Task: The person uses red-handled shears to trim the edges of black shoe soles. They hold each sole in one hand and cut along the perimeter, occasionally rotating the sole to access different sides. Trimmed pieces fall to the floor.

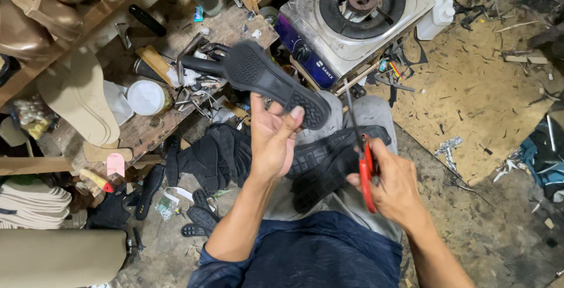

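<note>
Fingers of the left hand (271, 141) pinch the heel end of a black rubber sole (276, 82), held up above the lap with its tread facing the camera. Further right, the right hand (392, 185) curls shut around red-handled scissors (361, 153), blades pointing up. Behind stand a cluttered wooden tabletop (176, 59), a gas stove (352, 14) and a littered floor (487, 206).
</note>
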Motion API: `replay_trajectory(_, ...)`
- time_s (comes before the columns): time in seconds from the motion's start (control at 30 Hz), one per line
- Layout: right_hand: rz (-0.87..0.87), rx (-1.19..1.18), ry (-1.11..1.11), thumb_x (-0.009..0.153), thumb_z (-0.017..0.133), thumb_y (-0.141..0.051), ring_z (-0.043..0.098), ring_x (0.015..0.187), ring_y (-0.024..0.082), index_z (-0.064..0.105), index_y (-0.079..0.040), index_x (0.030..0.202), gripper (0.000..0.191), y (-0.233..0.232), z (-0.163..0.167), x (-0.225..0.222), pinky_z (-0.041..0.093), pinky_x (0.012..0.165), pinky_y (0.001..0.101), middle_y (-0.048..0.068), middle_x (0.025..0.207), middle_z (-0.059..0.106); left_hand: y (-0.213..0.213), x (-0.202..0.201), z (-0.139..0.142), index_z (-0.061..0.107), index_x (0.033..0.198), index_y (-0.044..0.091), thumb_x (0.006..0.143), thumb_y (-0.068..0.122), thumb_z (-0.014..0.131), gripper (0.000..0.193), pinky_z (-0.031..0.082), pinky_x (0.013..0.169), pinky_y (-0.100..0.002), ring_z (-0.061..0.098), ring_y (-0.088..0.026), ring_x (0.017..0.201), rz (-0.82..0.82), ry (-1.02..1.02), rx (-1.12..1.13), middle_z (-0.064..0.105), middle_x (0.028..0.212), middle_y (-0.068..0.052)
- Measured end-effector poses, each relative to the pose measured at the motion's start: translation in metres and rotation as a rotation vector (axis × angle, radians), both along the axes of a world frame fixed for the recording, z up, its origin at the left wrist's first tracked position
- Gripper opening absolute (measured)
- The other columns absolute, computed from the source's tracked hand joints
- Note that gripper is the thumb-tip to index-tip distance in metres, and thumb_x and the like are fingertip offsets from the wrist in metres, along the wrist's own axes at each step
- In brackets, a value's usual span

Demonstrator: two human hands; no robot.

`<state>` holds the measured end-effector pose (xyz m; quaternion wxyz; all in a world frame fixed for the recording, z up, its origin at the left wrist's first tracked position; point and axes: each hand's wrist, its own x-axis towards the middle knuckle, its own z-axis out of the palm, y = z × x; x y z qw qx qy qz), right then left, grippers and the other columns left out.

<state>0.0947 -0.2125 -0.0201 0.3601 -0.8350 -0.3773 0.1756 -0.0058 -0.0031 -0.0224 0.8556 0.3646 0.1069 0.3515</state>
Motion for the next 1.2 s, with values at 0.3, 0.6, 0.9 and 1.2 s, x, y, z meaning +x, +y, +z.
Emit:
replay_trajectory(0.3,-0.021,-0.025,-0.314,0.054,0.093,-0.046,0.064,0.074,0.035,0.059,-0.001,0.107,0.077,0.03,0.027,-0.011,0.048,0.066,0.0455,0.013,0.08,0.063,-0.015,0.006,-0.006,0.022,0.163,0.021,0.099,-0.006,0.068,0.084,0.055,0.08,-0.025,0.066,-0.013,0.101,0.043,-0.032,-0.084,0.061,0.131,-0.01)
replay_trajectory(0.6,-0.024,-0.008,-0.353,0.054,0.094,-0.05,0.064,0.065,0.033,0.061,-0.003,0.103,0.075,0.032,0.04,-0.011,0.048,0.06,0.0445,0.01,0.07,0.062,-0.009,0.001,-0.007,0.02,0.165,0.017,0.099,-0.008,0.07,0.087,0.055,0.085,-0.025,0.065,-0.013,0.102,0.025,-0.044,-0.017,0.062,0.134,-0.012)
replay_trajectory(0.9,0.043,-0.185,-0.275,0.056,0.09,-0.059,0.061,0.048,0.033,0.064,-0.01,0.09,0.065,0.019,0.049,-0.003,0.045,0.049,0.0456,0.009,0.049,0.057,0.024,-0.005,-0.001,0.016,0.165,0.015,0.094,-0.008,0.073,0.093,0.058,0.088,-0.028,0.069,-0.018,0.11,-0.098,0.043,0.151,0.065,0.13,-0.015)
replay_trajectory(1.2,0.062,-0.15,-0.133,0.068,0.084,-0.051,0.062,0.048,0.031,0.065,-0.01,0.091,0.051,0.005,0.046,0.005,0.048,0.052,0.0416,0.01,0.056,0.065,0.038,-0.008,-0.005,0.019,0.162,0.014,0.092,-0.005,0.077,0.094,0.058,0.085,-0.028,0.07,-0.018,0.106,-0.18,0.083,0.18,0.067,0.127,-0.015)
